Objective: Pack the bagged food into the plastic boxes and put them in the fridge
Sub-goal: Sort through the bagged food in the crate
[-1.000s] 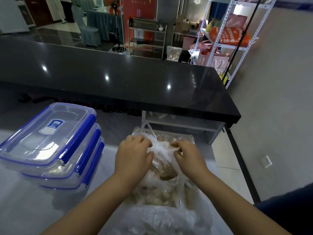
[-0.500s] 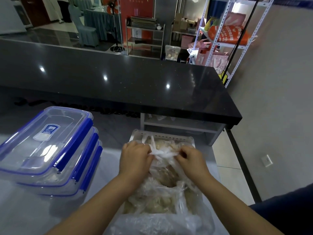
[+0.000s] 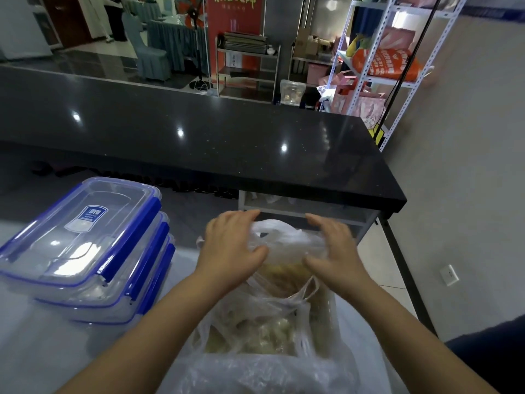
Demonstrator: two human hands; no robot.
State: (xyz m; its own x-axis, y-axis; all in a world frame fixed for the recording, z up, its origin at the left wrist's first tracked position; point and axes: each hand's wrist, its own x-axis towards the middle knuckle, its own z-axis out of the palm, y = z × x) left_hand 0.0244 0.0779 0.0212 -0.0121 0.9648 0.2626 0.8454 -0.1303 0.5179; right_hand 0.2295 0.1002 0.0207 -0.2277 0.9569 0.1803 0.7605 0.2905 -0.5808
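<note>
A thin clear plastic bag of pale food (image 3: 287, 240) sits on top of an open plastic box that holds other bagged food (image 3: 264, 328). My left hand (image 3: 230, 245) presses its left side and my right hand (image 3: 335, 251) its right side, fingers spread around the bag. The box's walls are mostly hidden under plastic. To the left stands a stack of three clear lidded boxes with blue clips (image 3: 85, 245). A loose crumpled bag (image 3: 255, 373) lies nearest to me.
The grey worktop (image 3: 34, 351) carries everything. Behind it runs a raised black counter (image 3: 227, 143) with a shelf under it. Metal racks with bags (image 3: 380, 61) stand at the back right, floor tiles to the right.
Both hands stopped pinching the bag's knotted top and now cup the bag from both sides with spread fingers. The bag has moved a little farther from me.
</note>
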